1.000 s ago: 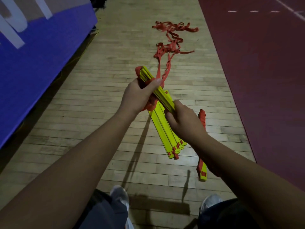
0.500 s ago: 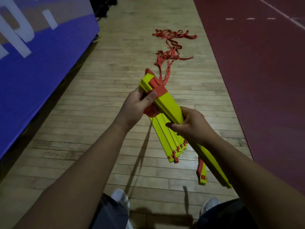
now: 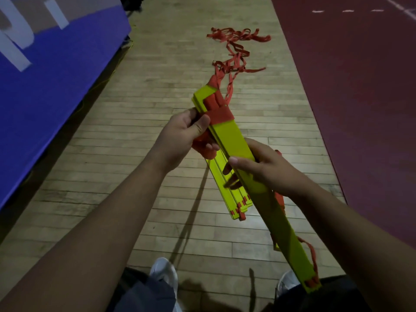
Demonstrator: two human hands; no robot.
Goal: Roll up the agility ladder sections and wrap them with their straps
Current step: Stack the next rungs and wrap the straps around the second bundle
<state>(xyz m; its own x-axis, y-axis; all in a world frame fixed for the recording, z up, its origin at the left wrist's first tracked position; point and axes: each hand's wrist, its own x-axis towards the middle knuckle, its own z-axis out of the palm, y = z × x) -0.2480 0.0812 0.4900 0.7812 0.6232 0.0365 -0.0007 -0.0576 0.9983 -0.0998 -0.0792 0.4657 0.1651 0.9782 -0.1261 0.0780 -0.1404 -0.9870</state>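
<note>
over the wooden gym floor (image 3: 157, 199) the loose red straps (image 3: 234, 52) trail away from the yellow rung stack (image 3: 221, 176), which both hands hold up in the air. since a second ago one more rung (image 3: 234, 140) has swung up flat on top, but its near end overhangs toward the knees, so i'd say it needs squaring up before any wrapping. left hand (image 3: 182, 140) is curled round the stack's far end, thumb beside the red strap band (image 3: 221, 114). right hand (image 3: 263, 170) pinches the new rung, thumb on top.

Stacked yellow ladder rungs (image 3: 227, 140) held tilted, red strap (image 3: 234, 55) trailing tangled along floor
</note>
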